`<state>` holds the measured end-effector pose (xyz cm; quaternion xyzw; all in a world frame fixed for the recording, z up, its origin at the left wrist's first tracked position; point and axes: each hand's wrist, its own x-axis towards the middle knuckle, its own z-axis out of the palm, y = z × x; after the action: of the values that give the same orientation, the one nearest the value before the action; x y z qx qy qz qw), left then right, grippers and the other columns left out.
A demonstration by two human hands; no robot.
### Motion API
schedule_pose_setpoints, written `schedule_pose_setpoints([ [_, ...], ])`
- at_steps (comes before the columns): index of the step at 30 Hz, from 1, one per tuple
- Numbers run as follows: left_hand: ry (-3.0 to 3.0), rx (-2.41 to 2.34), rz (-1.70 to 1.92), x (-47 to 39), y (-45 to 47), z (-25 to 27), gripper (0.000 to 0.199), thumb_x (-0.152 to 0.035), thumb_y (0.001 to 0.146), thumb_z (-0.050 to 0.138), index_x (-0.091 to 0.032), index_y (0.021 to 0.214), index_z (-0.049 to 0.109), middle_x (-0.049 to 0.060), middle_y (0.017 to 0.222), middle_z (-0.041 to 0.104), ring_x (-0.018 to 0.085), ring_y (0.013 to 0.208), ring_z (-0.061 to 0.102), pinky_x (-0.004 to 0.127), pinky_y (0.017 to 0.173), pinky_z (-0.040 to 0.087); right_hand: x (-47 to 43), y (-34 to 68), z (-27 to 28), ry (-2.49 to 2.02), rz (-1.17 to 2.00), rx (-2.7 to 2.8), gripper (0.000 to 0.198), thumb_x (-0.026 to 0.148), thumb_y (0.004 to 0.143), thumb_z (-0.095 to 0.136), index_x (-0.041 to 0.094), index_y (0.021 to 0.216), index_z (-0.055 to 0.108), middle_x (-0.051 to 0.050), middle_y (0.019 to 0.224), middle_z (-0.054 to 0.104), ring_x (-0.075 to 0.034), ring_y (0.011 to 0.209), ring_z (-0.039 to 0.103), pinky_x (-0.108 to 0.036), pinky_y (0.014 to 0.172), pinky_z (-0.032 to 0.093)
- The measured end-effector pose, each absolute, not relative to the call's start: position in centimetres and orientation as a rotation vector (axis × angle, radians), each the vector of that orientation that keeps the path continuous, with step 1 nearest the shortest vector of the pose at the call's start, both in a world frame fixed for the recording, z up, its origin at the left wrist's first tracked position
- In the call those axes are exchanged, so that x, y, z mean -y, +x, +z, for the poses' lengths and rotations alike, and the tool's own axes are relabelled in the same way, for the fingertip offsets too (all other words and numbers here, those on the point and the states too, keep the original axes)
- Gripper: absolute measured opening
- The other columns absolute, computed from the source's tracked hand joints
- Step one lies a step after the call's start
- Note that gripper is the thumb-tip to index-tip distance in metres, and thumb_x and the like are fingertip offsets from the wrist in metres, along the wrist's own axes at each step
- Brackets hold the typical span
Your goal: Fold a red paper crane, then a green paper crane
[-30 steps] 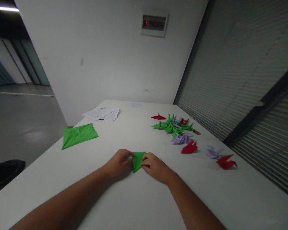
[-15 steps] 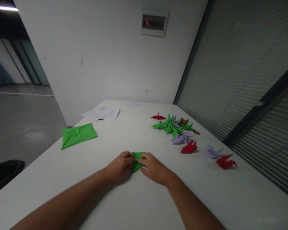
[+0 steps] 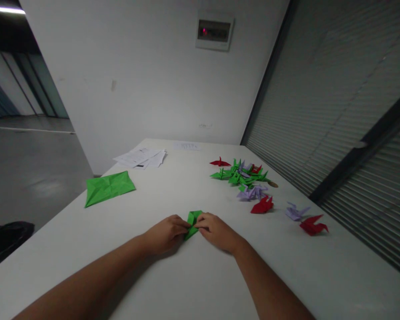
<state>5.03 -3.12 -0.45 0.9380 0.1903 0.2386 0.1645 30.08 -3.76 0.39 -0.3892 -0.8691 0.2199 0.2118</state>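
A small folded piece of green origami paper [image 3: 194,217] lies on the white table between my two hands. My left hand [image 3: 169,232] grips its left side, fingers closed at a flap that is folded inward. From the other side my right hand [image 3: 216,231] pinches the paper's right edge near the middle, thumb and fingers together. The fingertips of both hands nearly meet and cover part of the paper. Its upper edge and a lower corner stay visible.
A larger creased green sheet [image 3: 110,188] lies at the left, with printed papers [image 3: 142,157] behind it. Folded cranes in green, purple and red [image 3: 242,173] heap at the right, and a red crane [image 3: 314,226] sits nearer. A black bin [image 3: 8,242] stands beyond the left edge.
The left side of the green paper has been folded inward, so it looks narrower with a flap showing. My left hand has shifted slightly right, and my right hand's fingers have drawn together.
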Motion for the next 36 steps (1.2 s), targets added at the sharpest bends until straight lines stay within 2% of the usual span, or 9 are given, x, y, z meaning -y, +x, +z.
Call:
schedule_pose_setpoints([
  [3,2.757,-0.485,0.661,3.0,4.8,-0.2,0.036,-0.002,0.089,0.052,-0.019,0.112,0.074,0.012,0.114,0.075,0.025,0.109,0.069,0.040,0.099,0.054,3.6,30.2,0.3,-1.073,0.630,2.388,0.031,0.004,0.087,0.058,0.021,0.099,0.080,-0.005,0.105,0.071,-0.018,0.099,0.064,-0.029,0.093,0.048],
  [10,2.790,-0.471,0.656,2.7,4.4,0.0,0.031,-0.008,0.094,0.054,-0.019,0.115,0.074,0.016,0.133,0.067,0.030,0.128,0.061,0.046,0.110,0.051,3.7,30.1,-0.1,-1.055,0.569,2.360,0.031,0.001,0.084,0.059,0.022,0.091,0.081,-0.005,0.104,0.072,-0.019,0.101,0.062,-0.031,0.096,0.048],
  [16,2.736,-0.369,0.613,3.2,4.4,1.2,0.033,-0.010,0.098,0.052,-0.021,0.121,0.072,0.014,0.119,0.072,0.027,0.123,0.063,0.042,0.112,0.048,3.6,30.0,0.0,-1.088,0.518,2.345,0.033,0.000,0.082,0.058,0.022,0.091,0.081,-0.006,0.107,0.073,-0.021,0.103,0.062,-0.033,0.097,0.048],
  [20,2.756,-0.395,0.579,3.2,4.4,1.3,0.034,-0.013,0.101,0.047,-0.019,0.126,0.069,0.016,0.121,0.070,0.026,0.118,0.065,0.038,0.104,0.052,3.4,30.0,-0.2,-1.041,0.516,2.340,0.032,0.000,0.082,0.059,0.021,0.090,0.081,-0.006,0.106,0.075,-0.021,0.103,0.063,-0.034,0.097,0.049],
  [24,2.849,-0.496,0.526,3.1,4.2,0.7,0.031,-0.022,0.102,0.050,-0.018,0.124,0.071,0.018,0.132,0.065,0.029,0.121,0.063,0.042,0.106,0.050,3.2,30.1,-0.7,-1.019,0.521,2.352,0.033,0.000,0.081,0.060,0.022,0.091,0.082,-0.005,0.104,0.076,-0.021,0.103,0.064,-0.035,0.098,0.050],
  [31,2.902,-0.627,0.474,3.0,4.0,-0.3,0.034,-0.031,0.100,0.057,-0.028,0.131,0.070,0.017,0.146,0.057,0.034,0.135,0.055,0.049,0.113,0.044,3.4,30.0,-0.3,-1.058,0.539,2.339,0.031,0.001,0.082,0.062,0.021,0.096,0.083,-0.007,0.108,0.075,-0.022,0.107,0.063,-0.036,0.100,0.049],
  [36,2.948,-0.701,0.332,3.1,3.7,-0.7,0.038,-0.037,0.100,0.056,-0.035,0.137,0.065,0.015,0.155,0.048,0.040,0.142,0.045,0.058,0.112,0.041,3.5,30.0,-0.3,-1.053,0.530,2.366,0.030,0.002,0.084,0.062,0.020,0.097,0.082,-0.007,0.107,0.075,-0.022,0.107,0.063,-0.035,0.100,0.049],
])
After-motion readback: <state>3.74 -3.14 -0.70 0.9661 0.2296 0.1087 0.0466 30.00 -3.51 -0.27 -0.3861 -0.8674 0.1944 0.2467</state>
